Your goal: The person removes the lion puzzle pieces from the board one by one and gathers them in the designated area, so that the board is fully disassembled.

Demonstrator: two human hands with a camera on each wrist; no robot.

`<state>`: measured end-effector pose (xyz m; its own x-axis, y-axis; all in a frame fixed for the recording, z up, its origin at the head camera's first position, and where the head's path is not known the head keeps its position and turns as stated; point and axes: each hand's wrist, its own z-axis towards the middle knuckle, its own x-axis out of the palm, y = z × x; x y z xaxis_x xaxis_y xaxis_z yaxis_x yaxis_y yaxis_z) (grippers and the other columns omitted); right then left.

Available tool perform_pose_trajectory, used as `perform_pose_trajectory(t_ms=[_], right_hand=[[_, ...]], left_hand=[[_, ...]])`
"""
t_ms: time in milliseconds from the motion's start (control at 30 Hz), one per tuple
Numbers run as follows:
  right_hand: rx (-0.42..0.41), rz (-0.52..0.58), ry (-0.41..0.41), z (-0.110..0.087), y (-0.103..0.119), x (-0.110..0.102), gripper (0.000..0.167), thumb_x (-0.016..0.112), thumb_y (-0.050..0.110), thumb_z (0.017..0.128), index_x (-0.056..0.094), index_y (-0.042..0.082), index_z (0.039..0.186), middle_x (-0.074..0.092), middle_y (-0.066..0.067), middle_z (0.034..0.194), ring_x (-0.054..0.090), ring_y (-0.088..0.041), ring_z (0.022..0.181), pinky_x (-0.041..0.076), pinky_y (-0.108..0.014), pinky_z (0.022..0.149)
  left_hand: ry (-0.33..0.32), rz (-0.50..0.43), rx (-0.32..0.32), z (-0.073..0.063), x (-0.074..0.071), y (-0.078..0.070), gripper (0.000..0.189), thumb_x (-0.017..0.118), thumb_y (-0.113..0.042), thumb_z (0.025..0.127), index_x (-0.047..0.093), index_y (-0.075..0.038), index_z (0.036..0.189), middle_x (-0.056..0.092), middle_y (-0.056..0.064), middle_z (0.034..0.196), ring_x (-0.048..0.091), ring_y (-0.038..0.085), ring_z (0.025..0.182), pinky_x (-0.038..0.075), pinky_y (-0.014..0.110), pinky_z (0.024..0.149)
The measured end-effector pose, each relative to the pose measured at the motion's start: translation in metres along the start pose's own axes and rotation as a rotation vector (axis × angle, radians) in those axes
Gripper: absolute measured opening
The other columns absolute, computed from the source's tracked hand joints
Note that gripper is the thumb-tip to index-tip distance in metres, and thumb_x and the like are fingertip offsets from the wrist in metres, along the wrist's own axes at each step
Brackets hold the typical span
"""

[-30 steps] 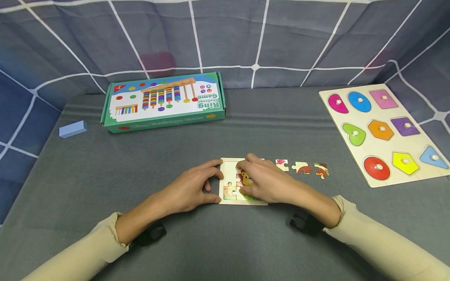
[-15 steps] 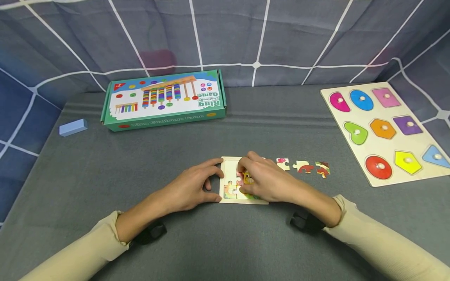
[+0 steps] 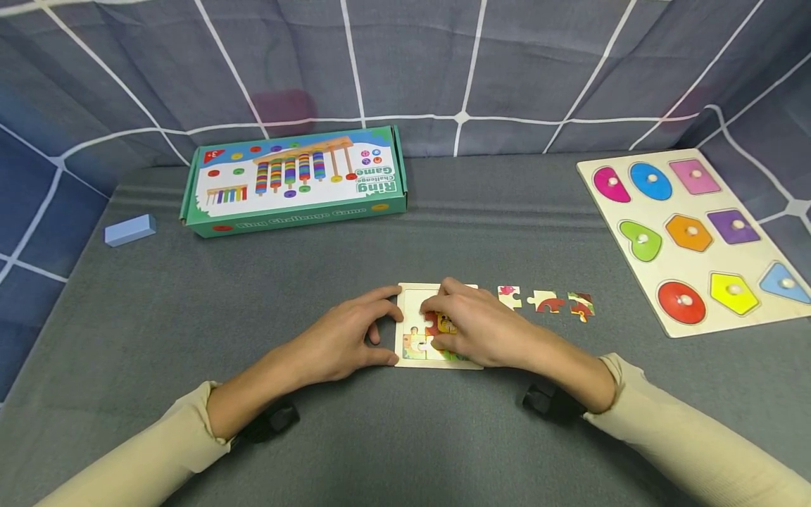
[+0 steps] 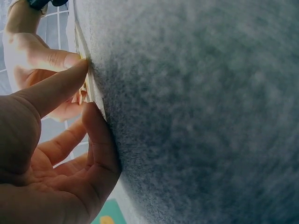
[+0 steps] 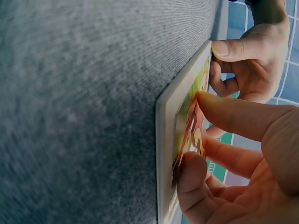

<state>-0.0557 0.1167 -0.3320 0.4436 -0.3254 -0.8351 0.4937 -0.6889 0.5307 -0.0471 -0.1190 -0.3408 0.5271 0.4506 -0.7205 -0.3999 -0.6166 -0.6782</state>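
A small wooden jigsaw puzzle board (image 3: pixel 412 299) with a raised rim lies on the grey table. My left hand (image 3: pixel 342 341) holds its left edge, thumb at the near corner and forefinger toward the far corner. Over the board's right part, my right hand (image 3: pixel 488 327) pinches a puzzle piece (image 3: pixel 446 323) with a yellow animal face on red. In the right wrist view, thumb and fingertips press close on the picture surface (image 5: pixel 192 122) inside the rim. Picture pieces (image 3: pixel 415 345) line the board's near side; its upper left shows bare wood. My right hand hides the board's right side.
Three loose puzzle pieces (image 3: pixel 546 302) lie in a row to the right of the board. A shape board with knobbed pieces (image 3: pixel 646 282) is at the right. Toward the back are a green game box (image 3: pixel 298 183) and a blue block (image 3: pixel 129 230). A gridded cloth (image 3: pixel 412 77) hangs behind.
My right forefinger has shifted slightly left across the board, and more red of the piece shows beside it. My left hand stays at the board's left edge.
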Motion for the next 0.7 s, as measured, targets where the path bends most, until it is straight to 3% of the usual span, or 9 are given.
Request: perform_pose_trajectory(t_ms=[467, 700], right_hand=[[0.098, 0.049, -0.022, -0.0024, 0.0032, -0.0009, 0.041, 0.082, 0.014, 0.079, 0.064, 0.005, 0.115, 0.049, -0.001, 0.094, 0.047, -0.015, 0.072, 0.041, -0.032, 0.066], [0.091, 0.095, -0.054, -0.0042, 0.0004, 0.0006, 0.039, 0.084, 0.012, 0.077, 0.062, 0.009, 0.109, 0.049, -0.001, 0.092, 0.047, -0.015, 0.072, 0.042, -0.032, 0.065]], left_hand=[[0.0, 0.004, -0.004, 0.0003, 0.0003, -0.0002, 0.044, 0.086, -0.017, 0.078, 0.063, -0.008, 0.115, 0.04, 0.015, 0.152, 0.054, 0.004, 0.073, 0.045, 0.026, 0.068], [0.0, 0.003, -0.003, 0.0003, 0.0003, -0.0002, 0.044, 0.086, -0.017, 0.078, 0.063, -0.008, 0.115, 0.04, 0.015, 0.151, 0.054, 0.004, 0.074, 0.046, 0.025, 0.068]])
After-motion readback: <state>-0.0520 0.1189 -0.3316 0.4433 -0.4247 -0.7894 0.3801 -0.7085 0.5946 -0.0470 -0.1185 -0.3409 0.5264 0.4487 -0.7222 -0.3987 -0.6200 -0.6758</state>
